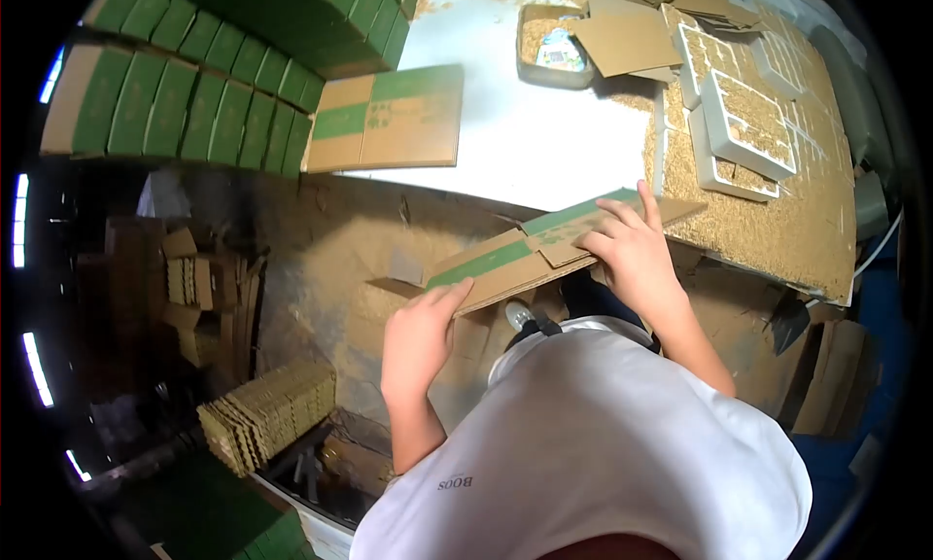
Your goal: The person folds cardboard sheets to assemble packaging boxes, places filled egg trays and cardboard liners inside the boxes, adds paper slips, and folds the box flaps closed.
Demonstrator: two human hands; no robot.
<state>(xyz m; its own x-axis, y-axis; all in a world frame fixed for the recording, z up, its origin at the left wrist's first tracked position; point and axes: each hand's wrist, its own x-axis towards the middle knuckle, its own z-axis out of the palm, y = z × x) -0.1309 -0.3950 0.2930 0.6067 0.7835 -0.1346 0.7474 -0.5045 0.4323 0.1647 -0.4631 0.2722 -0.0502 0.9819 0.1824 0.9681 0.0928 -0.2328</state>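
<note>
Dusty brown floor [309, 259], white tabletop [539, 132], 4 bright slits [37, 368], perhaps windows

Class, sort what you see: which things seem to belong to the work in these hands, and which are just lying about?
Likely part of the work:
left hand and right hand
the green-banded cardboard they hold
similar flat carton on the white table

Apparently lying about:
white trays
tub
ridged stack, lower left

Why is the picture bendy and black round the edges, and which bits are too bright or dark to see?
Head view: likely a wide lens bends things and leaves black corners; head view: glare washes out the flat white tabletop; head view: shadow swallows detail around the brown cardboard boxes at left; head view: the held brown cardboard with green stripes shows clearly.
</note>
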